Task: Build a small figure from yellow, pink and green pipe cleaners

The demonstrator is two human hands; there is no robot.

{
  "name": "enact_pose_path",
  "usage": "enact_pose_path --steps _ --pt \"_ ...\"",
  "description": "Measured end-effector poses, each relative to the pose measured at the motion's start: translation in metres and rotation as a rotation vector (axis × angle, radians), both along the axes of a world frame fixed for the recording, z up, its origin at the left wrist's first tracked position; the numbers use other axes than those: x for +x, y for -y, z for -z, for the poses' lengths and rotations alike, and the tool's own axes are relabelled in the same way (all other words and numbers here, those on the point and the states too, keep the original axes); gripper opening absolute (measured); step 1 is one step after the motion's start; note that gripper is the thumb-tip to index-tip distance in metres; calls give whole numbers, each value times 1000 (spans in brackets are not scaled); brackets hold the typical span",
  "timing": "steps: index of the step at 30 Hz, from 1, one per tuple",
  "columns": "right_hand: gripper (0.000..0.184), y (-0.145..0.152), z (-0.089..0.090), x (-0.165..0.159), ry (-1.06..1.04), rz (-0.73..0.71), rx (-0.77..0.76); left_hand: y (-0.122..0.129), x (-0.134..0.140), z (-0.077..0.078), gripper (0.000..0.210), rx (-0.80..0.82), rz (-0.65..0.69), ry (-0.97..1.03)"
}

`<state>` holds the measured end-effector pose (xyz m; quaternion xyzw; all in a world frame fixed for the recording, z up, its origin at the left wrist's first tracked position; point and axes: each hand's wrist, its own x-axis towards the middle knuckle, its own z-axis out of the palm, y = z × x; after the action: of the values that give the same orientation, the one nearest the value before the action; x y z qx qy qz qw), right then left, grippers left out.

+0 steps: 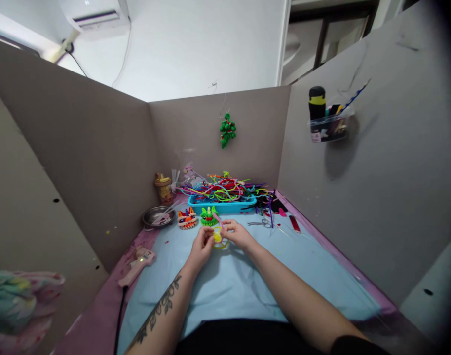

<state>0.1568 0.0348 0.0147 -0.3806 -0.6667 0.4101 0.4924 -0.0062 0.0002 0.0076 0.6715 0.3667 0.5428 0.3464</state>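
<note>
Over the light blue cloth, my left hand [202, 245] has its fingers closed on the left side of a yellow pipe-cleaner piece [217, 237], which has a rounded middle and a loop below. My right hand [237, 233] pinches a pink pipe cleaner [218, 219] against the right side of that piece; its free end sticks up to the left. Fingers hide part of both. Just beyond my hands stand a green pipe-cleaner animal head [209, 217] and an orange and white one [187, 218].
Behind is a blue tray [221, 207] heaped with coloured pipe cleaners [225, 190]. Scissors [261, 224] and a red object [294, 224] lie right. On the left are a metal bowl [146, 217] and a pink corded glue gun [136, 266]. Grey panels [218, 162] enclose the table.
</note>
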Motion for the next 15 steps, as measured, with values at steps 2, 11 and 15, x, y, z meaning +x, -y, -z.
enact_pose_path --steps 2,11,15 --pt "25 3 -1 -1 -43 -38 -33 0 -1 2 17 26 11 -27" --pt "37 -2 5 -5 -176 134 45 5 5 -3 25 110 -300 -83" --pt "32 -6 -1 3 -317 281 143 4 18 -17 24 88 -256 -89"
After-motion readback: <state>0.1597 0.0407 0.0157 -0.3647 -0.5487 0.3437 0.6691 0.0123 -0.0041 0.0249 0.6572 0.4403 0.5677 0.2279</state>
